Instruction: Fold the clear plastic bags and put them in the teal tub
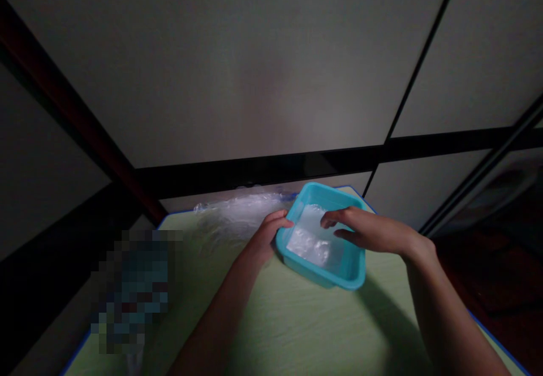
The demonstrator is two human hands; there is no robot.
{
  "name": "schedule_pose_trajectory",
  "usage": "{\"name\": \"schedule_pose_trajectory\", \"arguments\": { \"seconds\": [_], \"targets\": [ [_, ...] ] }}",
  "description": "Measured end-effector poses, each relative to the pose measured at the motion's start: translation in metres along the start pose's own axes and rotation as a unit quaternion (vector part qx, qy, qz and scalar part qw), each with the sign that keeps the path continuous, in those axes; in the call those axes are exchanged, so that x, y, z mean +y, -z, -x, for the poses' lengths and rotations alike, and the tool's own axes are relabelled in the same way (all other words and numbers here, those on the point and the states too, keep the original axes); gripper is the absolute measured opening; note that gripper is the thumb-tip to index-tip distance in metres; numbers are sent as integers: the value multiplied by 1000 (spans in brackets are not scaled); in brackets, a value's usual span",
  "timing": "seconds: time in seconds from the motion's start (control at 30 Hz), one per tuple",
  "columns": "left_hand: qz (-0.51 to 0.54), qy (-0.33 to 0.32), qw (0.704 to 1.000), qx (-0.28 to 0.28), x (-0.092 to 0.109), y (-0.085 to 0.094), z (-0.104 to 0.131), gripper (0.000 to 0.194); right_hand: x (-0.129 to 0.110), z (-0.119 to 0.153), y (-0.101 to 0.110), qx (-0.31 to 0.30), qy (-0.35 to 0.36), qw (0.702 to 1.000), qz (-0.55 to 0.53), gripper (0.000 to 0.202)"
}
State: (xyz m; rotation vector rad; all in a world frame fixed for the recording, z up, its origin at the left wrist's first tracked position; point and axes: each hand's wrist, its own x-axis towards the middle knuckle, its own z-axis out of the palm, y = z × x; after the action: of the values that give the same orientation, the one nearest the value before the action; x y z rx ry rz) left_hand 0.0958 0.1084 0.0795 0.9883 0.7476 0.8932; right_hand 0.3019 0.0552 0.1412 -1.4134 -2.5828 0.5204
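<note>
A turquoise plastic basin (322,279) is tilted above the green tabletop, with a white, shiny plastic sheet or bag (316,240) lying on its bottom. My left hand (276,224) grips the basin's left rim, thumb on top. Over the inside of the basin reaches my right hand (350,224), its fingers bent and apart from the thumb, with nothing visible between them. Whether its fingertips touch the white plastic I cannot tell.
Crumpled clear plastic wrap (237,215) lies at the back of the green table (288,331), left of the basin. A blurred-out item (142,288) is at the table's left side. Pale cabinet panels (254,82) with a black band stand right behind the table.
</note>
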Motion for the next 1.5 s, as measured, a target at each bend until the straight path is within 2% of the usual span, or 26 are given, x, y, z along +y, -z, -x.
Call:
{"name": "schedule_pose_trajectory", "arguments": {
  "seconds": [0.17,0.33,0.47,0.57,0.83,0.93,1.27,1.4,1.5],
  "targets": [
    [18,-33,999,38,-22,-11,-6,5,8,2,1,22,3,1000,-14,22],
    [20,-45,996,69,-42,-19,-9,20,1,2,1,-11,-20,999,-25,24],
    [25,-46,996,73,-46,-23,-9,24,-7,0,1,-57,-49,997,-11,26],
    [28,-51,996,68,-47,-23,-8,24,-9,-3,-1,-83,-44,996,3,26],
    [35,-67,996,49,-56,-28,-9,18,-7,-4,-3,-104,-43,994,17,20],
    [42,-66,996,39,-58,-29,-7,11,-4,-2,-3,-100,-52,994,14,21],
    [26,-50,998,3,-61,-32,-3,24,18,2,-3,-74,-86,993,17,29],
    [-10,-58,998,7,-62,-28,2,20,15,6,-1,-37,-69,997,10,42],
    [-49,-65,997,10,-57,-15,13,15,7,7,1,23,-23,999,14,43]
  ]
}}
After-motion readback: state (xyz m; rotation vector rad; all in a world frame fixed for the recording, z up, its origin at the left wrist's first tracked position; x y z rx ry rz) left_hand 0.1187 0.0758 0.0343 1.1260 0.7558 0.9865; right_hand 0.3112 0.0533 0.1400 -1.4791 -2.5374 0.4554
